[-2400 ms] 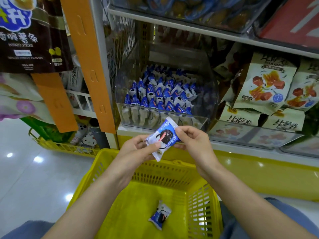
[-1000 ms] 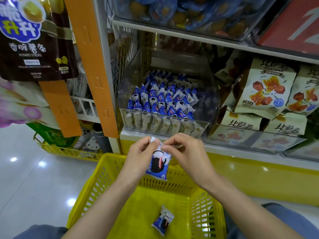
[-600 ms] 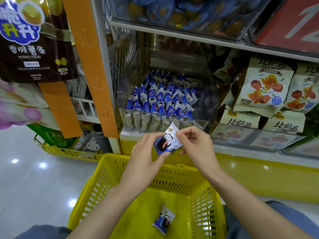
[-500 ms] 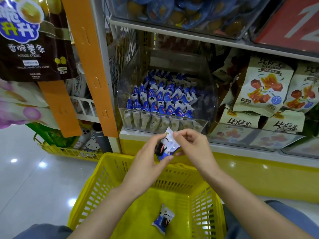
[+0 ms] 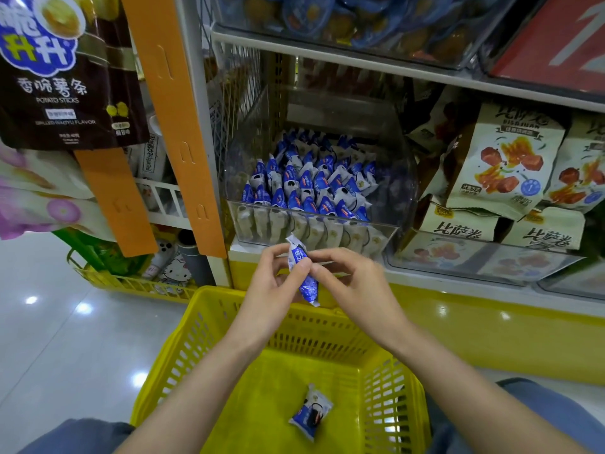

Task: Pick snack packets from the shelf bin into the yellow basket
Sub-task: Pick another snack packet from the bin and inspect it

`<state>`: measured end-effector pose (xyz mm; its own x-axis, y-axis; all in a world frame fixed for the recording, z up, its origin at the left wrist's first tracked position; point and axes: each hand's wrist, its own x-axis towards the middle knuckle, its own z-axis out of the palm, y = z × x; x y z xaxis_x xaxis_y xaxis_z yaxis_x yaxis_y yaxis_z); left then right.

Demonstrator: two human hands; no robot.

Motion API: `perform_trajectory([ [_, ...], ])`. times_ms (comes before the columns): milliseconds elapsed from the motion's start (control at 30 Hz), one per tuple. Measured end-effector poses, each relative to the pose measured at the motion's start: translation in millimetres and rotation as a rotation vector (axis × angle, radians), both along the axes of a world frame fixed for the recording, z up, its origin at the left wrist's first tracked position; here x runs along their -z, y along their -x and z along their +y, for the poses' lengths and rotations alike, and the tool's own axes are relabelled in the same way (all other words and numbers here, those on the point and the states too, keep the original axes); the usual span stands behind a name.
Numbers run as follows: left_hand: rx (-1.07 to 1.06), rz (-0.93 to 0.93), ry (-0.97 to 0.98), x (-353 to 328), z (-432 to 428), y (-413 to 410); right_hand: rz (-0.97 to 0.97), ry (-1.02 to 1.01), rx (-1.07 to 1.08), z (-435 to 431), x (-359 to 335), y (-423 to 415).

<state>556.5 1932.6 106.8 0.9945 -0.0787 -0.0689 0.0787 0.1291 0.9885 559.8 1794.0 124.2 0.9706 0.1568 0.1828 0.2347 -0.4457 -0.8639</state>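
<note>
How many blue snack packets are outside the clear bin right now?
2. A held packet, pinched by left hand and right hand above the basket; a loose packet on the basket floor. Arms may hide more.

Floor (image 5: 65, 339): pale glossy tile, carrying several round reflections of overhead lights. Shelving: white metal shelf edge (image 5: 360, 64) above, glossy yellow base panel (image 5: 491, 339) below. Orange hanging strips (image 5: 176, 126) run down the left upright. Dark potato-stick bag (image 5: 65, 93) hangs upper left. Cream snack bags (image 5: 504, 158) stacked right. Red sign (image 5: 556, 37) top right.
</note>
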Motion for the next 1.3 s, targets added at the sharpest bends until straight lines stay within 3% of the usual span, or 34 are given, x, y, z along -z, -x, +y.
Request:
perform_trajectory([
  [133,0.002,-0.030,-0.037,1.7,1.7,-2.0,0.108,-0.057,-0.004,-4.1,-2.2,-5.6],
  [433,0.028,0.026,0.002,-0.2,-5.2,-1.6,0.023,0.088,0.190,-1.0,5.8,-4.0],
  [733,-0.106,0.200,0.172,3.3,-1.2,-3.4,0.045,0.175,0.044,1.4,8.3,-3.2],
  [867,-0.136,0.154,-0.232,6.4,1.1,-8.7,-0.043,0.314,0.021,-0.8,6.7,1.4],
  [1000,-0.117,0.154,-0.324,9.7,0.5,-9.5,-0.097,0.454,0.022,-0.4,4.6,4.5],
  [1133,-0.103,-0.178,-0.639,11.8,6.8,-6.7,-0.203,0.673,-0.026,-1.1,3.3,5.3],
  [1200,-0.030,-0.269,-0.712,11.1,9.4,-6.1,-0.224,0.684,-0.054,-2.6,1.7,4.2],
  [1300,0.000,-0.238,-0.662,12.0,10.4,-7.7,-0.213,0.596,-0.099,-3.1,1.5,3.3],
])
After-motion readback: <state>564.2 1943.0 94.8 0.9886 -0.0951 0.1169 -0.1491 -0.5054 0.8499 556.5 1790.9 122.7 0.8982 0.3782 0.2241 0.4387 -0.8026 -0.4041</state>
